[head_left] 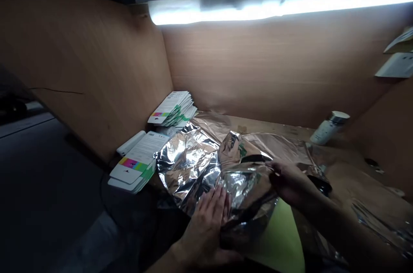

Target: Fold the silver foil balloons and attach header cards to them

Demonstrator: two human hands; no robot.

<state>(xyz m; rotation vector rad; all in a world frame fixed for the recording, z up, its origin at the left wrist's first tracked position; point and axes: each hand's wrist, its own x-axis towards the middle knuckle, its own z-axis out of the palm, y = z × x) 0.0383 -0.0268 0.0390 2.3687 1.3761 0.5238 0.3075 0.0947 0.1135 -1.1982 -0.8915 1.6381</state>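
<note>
Crumpled, shiny silver foil (190,161) spreads over the middle of the work surface. I cannot tell whether it is a bag or a loose sheet. My left hand (208,217) lies on its near part, fingers stretched out and together, pressing it down. Its right side has a raised edge with a dark gap below it, and my right hand (287,180) pinches that edge between thumb and fingers. A small green patch shows on the foil near the gap. Under the foil, close to me, a pale yellow sheet (285,238) sticks out.
Two stacks of printed white cards, a rear stack (172,107) and a front stack (138,165), lie along the left wooden wall (122,71). A white bottle (329,127) leans at the back right. Clear film covers the right side. A bright tube light (226,15) crosses overhead.
</note>
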